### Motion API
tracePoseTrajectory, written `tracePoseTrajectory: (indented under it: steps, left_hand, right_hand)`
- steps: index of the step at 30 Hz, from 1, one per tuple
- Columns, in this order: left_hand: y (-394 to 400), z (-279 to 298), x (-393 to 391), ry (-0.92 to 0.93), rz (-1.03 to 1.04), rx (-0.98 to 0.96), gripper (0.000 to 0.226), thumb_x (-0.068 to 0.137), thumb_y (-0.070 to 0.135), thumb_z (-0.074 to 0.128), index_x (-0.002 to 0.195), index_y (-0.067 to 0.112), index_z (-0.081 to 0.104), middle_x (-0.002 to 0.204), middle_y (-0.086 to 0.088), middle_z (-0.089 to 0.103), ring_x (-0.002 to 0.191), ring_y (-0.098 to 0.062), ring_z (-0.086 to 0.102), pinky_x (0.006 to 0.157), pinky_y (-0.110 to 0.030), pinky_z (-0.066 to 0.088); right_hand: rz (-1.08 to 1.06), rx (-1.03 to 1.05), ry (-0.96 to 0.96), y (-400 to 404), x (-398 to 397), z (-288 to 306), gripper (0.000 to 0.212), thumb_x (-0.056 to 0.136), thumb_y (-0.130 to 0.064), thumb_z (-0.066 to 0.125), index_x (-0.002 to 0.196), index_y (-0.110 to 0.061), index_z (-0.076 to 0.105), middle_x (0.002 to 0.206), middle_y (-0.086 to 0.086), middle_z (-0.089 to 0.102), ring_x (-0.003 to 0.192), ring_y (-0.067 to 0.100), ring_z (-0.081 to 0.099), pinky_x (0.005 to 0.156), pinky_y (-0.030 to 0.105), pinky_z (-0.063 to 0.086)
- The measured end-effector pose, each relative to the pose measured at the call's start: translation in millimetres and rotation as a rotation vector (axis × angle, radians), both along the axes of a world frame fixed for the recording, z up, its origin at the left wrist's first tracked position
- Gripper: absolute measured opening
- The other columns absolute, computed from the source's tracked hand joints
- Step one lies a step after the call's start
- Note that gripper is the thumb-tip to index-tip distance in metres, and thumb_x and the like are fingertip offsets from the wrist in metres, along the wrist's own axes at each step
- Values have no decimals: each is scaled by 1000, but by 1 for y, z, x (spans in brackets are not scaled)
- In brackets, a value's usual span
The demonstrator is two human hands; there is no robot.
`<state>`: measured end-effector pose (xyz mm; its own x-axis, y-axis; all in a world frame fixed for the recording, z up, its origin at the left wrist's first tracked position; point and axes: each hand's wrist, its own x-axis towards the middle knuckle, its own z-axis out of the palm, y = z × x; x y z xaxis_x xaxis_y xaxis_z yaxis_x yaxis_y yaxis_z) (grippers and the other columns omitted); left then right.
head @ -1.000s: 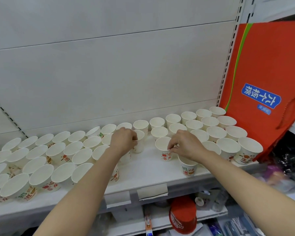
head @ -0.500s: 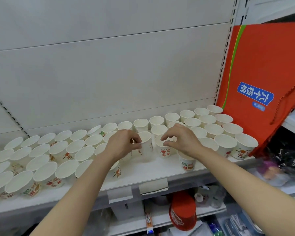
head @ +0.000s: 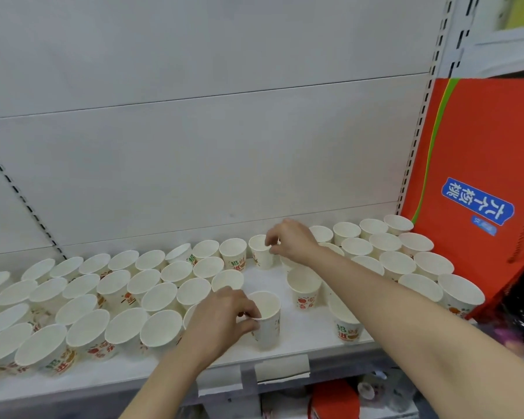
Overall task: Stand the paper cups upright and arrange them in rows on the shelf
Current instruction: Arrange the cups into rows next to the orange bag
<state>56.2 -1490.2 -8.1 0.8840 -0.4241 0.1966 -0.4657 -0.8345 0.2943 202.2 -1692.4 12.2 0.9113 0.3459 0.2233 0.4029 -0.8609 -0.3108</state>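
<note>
Front cup [head: 266, 319]: upright on the white shelf [head: 303, 337], near the front edge, at the 6 o'clock side of the bare gap between the two cup groups. Left hand [head: 221, 322] grips it from 9 o'clock, thumb and fingers pinched on the rim and upper wall; the print on the cup's side is only partly visible. Back cup [head: 262, 252]: upright in the rear row, at 12 o'clock from the front cup, next to the backboard. Right hand [head: 291, 241] reaches across, fingertips closed on the rim at its 3 o'clock side. Between the two held cups, off toward 2 o'clock from the front one, a lone cup [head: 304, 288] stands free with a red fruit print facing out. At 3 o'clock from the front cup, another single cup [head: 347, 323] sits partly under the right forearm. Left cup group [head: 103, 294]: many cups, mouths up, in rough rows filling the shelf from 9 o'clock; several lean, most touching neighbours. Right cup group [head: 406, 255]: tidier rows running to 2 o'clock, ending just beside a red bag [head: 466, 146] with a blue label, which leans against the upright. Two blank price-tag strips [head: 282, 368] hang on the shelf's front lip at 6 o'clock.
</note>
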Motion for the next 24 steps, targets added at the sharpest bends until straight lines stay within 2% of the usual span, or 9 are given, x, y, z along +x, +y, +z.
tracePoseTrajectory:
  steps: [5,9,12,16,20,24]
  left_hand:
    - [8,-7,-1,-15,15,-64,11,80,45,71,90,38,70,92,22,63,93,0,49,74,-23,43]
    - [11,-11,1,-17,14,-85,13,80,45,71,91,39,69,91,23,63,92,1,49,75,-26,44]
    - [13,-14,2,-20,17,-92,13,80,45,71,91,40,68,91,23,62,91,1,48,74,-25,44]
    - [14,-12,3,-10,27,-106,12,81,46,69,92,39,69,90,23,61,92,1,47,75,-23,42]
    - [12,-8,3,-5,26,-145,8,83,41,71,90,37,71,87,23,60,90,1,47,74,-19,40]
    - [8,-2,1,-3,4,-120,7,84,37,71,90,34,73,90,20,63,88,0,47,71,-15,36]
  right_hand:
    - [-2,-119,22,17,28,-13,22,76,-24,73,98,-24,70,96,-3,64,98,15,49,72,27,36]
    - [-31,-126,35,25,40,-26,13,72,-22,73,84,-26,72,88,0,66,92,19,53,65,26,32]
    - [-41,-116,41,27,43,-33,9,73,-21,71,80,-27,73,84,1,63,89,21,53,66,27,32]
    - [-36,-23,-9,22,36,-27,9,77,-21,68,82,-27,73,83,-3,67,91,17,51,68,29,35]
    - [-49,171,-54,3,8,2,7,77,-26,72,82,-30,73,84,-6,68,88,14,50,74,33,43]
    - [-60,332,-98,-23,-44,28,6,76,-24,75,80,-29,74,80,-10,68,85,9,49,71,27,39]
